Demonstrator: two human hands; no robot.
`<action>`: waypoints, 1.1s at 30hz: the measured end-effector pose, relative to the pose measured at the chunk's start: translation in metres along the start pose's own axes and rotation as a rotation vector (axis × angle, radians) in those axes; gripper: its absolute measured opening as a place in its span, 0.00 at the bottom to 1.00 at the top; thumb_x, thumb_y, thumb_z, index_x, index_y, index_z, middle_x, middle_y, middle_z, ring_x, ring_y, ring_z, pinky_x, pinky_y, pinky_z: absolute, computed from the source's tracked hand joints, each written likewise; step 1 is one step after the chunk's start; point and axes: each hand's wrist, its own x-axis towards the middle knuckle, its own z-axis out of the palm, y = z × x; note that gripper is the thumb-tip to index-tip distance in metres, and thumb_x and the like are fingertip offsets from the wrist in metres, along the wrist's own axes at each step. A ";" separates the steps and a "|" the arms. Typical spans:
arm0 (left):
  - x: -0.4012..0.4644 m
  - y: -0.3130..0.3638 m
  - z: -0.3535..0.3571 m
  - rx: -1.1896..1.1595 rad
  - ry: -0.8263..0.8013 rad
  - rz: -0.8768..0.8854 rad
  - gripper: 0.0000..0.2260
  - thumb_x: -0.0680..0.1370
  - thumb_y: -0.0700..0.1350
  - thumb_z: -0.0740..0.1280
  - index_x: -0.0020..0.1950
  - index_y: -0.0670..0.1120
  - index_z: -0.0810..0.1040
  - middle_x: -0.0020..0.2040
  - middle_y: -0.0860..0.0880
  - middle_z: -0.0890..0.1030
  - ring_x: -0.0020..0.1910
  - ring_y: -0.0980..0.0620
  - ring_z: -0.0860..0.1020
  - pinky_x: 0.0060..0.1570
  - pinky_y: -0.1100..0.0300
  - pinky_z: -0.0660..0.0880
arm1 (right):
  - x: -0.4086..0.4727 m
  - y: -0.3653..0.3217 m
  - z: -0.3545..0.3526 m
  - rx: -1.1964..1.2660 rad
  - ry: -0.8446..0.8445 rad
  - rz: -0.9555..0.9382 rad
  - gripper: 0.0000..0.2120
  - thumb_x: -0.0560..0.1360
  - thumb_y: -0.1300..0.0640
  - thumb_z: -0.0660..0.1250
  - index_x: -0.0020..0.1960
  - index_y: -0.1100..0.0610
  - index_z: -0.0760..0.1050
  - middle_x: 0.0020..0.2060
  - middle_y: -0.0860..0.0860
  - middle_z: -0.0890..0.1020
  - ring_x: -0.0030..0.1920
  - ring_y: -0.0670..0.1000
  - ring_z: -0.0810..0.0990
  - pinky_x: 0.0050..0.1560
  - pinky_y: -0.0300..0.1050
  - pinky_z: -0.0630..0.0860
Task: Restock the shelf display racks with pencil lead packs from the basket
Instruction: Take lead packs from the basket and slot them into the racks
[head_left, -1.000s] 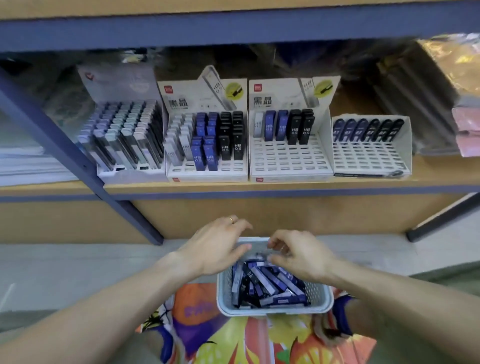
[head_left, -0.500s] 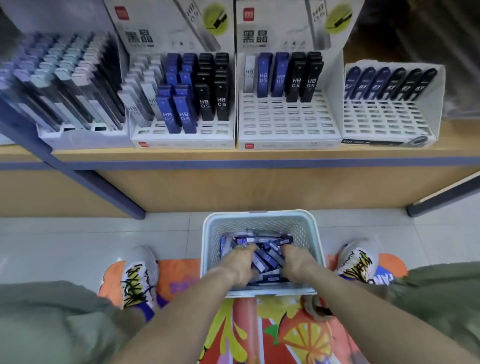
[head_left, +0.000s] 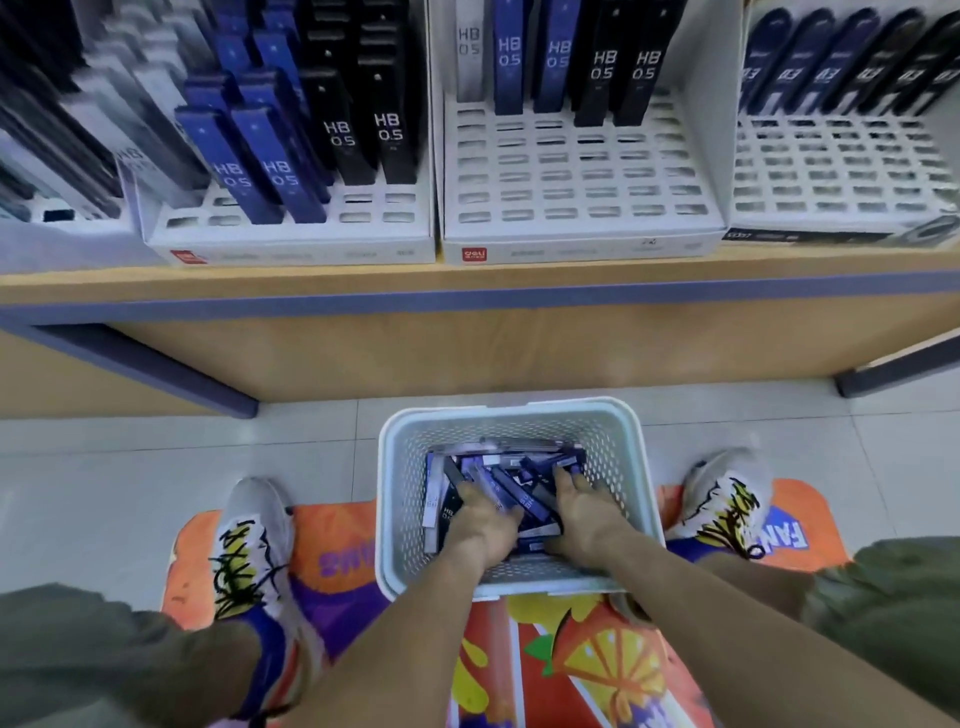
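Both hands down in the white perforated basket (head_left: 519, 415) on the tiled floor (head_left: 130, 467), among a loose heap of blue and black pencil lead packs (head_left: 511, 486). Left hand (head_left: 480, 522) knuckles-up over the heap, fingers tucked under and out of sight, so impossible to tell whether pinching a pack. Right hand (head_left: 579, 512) laid flat on the packs, fingers (head_left: 563, 475) spread and fairly straight, nothing visibly gripped. Restocking judged barely begun: middle display rack (head_left: 576, 228) filled only along its back row with HB 0.5 packs, most slots bare; right rack (head_left: 831, 208) likewise one back row only; left rack (head_left: 291, 241) fuller, front slots open. Basket well stocked, nothing lifted out. Racks side by side on a wooden shelf (head_left: 467, 283) with a blue edge, basket just below and in front. Bright fruit-print mat (head_left: 571, 665) underfoot, patterned sneakers (head_left: 249, 540) either side of the basket.
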 end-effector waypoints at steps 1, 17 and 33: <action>0.000 0.002 0.001 -0.059 0.032 -0.016 0.33 0.84 0.52 0.64 0.80 0.43 0.49 0.72 0.41 0.74 0.68 0.41 0.76 0.66 0.52 0.71 | 0.002 0.000 0.001 -0.026 -0.003 -0.007 0.43 0.78 0.50 0.70 0.81 0.61 0.47 0.79 0.58 0.58 0.77 0.59 0.58 0.77 0.50 0.54; 0.023 0.031 0.014 -0.162 0.182 -0.222 0.27 0.81 0.46 0.69 0.71 0.39 0.55 0.60 0.39 0.80 0.53 0.42 0.80 0.52 0.53 0.78 | 0.009 0.008 0.017 -0.258 -0.054 -0.117 0.24 0.83 0.55 0.58 0.75 0.65 0.57 0.71 0.63 0.66 0.70 0.63 0.66 0.71 0.52 0.60; 0.044 -0.004 0.011 -0.620 0.181 -0.220 0.19 0.73 0.44 0.58 0.61 0.41 0.78 0.58 0.34 0.81 0.51 0.35 0.81 0.50 0.43 0.80 | 0.001 -0.001 0.009 -0.120 -0.200 -0.198 0.19 0.84 0.56 0.56 0.73 0.62 0.64 0.67 0.62 0.73 0.67 0.62 0.74 0.66 0.53 0.71</action>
